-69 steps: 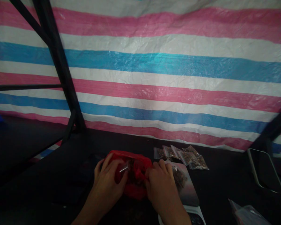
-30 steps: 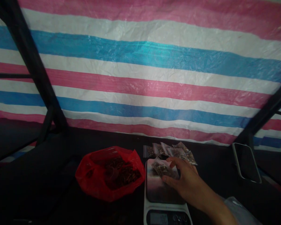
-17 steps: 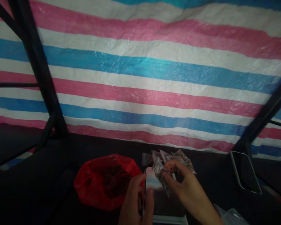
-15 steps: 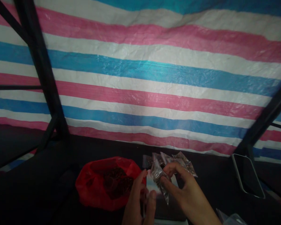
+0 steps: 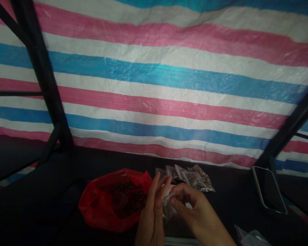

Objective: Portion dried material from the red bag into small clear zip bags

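Observation:
Both my hands meet low in the middle of the view over a small clear plastic bag (image 5: 167,205) with dark bits inside. My left hand (image 5: 154,212) stands on edge with its fingers straight and pressed against the bag's left side. My right hand (image 5: 192,208) pinches the bag's top from the right. A kitchen scale (image 5: 179,239) lies just under my hands, mostly hidden. To the left sits an open red plastic bag (image 5: 100,205) holding a dark heap.
Several small filled clear bags (image 5: 195,177) lie in a row behind my hands. A phone (image 5: 269,189) leans at the right by a black frame post. More clear plastic (image 5: 251,237) shows at the bottom right. A striped tarp (image 5: 169,85) hangs behind the dark table.
My hands left the red bag. My right hand picked the small bag up off the scale, and my left hand came up to press against it.

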### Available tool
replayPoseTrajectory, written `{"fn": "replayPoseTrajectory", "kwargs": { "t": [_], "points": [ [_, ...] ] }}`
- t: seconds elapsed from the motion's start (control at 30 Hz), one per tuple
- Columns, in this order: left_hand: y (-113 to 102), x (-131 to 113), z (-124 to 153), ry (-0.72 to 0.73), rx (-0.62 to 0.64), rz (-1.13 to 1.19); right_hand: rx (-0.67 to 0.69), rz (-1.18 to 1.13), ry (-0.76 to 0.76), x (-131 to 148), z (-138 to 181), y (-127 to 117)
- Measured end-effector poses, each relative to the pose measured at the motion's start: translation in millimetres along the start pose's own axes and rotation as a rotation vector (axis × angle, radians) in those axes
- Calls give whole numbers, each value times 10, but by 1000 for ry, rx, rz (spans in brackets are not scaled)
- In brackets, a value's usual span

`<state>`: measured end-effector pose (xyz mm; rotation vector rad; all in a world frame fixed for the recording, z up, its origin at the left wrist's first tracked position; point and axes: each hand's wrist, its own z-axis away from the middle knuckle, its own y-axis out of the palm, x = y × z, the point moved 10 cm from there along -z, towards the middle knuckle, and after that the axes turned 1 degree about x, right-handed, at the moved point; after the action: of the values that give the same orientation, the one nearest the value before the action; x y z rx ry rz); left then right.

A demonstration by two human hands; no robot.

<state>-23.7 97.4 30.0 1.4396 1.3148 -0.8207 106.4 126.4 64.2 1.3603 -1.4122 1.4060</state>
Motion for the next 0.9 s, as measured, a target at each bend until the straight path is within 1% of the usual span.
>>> {"fn": "replayPoseTrajectory", "kwargs": {
  "t": [0.07, 0.13, 0.2, 0.27, 0.3, 0.4, 0.47, 0.57, 0.67, 0.77, 0.83, 0.9],
  "points": [
    [-34, -23, 3, 35, -17, 30, -39, -35, 10, 12, 8, -76],
    [-81, 7, -24, 25, -15, -7, -77, -96, 18, 30, 27, -150],
    [-63, 88, -70, -29, 73, -112, -48, -108, 25, 54, 52, -151],
    [-43, 154, -104, -70, 160, -194, -9, -47, 39, 74, 81, -131],
    [-44, 163, -116, -74, 180, -204, -7, -7, 45, 83, 96, -136],
    [-82, 135, -133, -59, 142, -170, -34, 60, 38, 127, 125, -179],
    [-58, 86, -133, -22, 129, -162, -47, 53, 19, 146, 127, -201],
    [14, 24, -146, 36, 127, -204, -113, 16, -28, 154, 120, -286],
    [66, 90, -180, -26, 127, -248, -129, 1, -46, 116, 108, -331],
    [112, 180, -196, -113, 150, -248, -81, 5, 12, 16, 92, -312],
    [153, 201, -197, -131, 175, -227, -71, 10, 37, -26, 90, -318],
    [180, 213, -199, -142, 182, -201, -88, 21, 26, -25, 93, -349]
  ]
}}
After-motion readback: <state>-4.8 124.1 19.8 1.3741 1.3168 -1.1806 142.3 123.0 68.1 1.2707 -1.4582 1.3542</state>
